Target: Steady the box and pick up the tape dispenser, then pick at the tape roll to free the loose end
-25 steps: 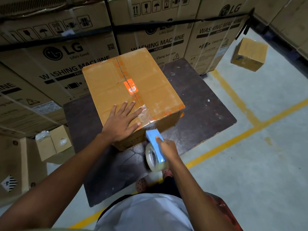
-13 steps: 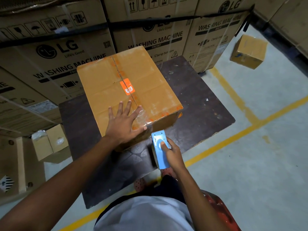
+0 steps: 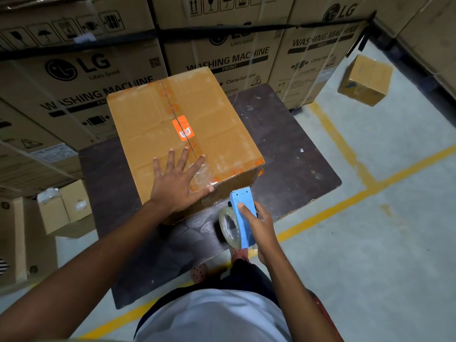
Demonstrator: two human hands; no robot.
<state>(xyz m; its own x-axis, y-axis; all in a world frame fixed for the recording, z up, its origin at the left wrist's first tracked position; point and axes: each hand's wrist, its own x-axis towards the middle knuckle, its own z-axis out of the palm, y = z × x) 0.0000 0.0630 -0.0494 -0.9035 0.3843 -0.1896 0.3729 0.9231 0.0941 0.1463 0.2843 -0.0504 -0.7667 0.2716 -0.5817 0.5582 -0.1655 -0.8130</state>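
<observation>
While the left hand (image 3: 176, 183) lies spread flat on the cardboard box (image 3: 182, 134), the right hand (image 3: 259, 222) grips a blue tape dispenser (image 3: 240, 218) just beside it.

Taped brown carton (image 3: 187, 134); blue tape dispenser (image 3: 243, 215).

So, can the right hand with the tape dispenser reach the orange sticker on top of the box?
Probably yes: the right hand holds the tape dispenser beside the cardboard box, and nothing covers the orange sticker; the left hand lies nearer.
</observation>
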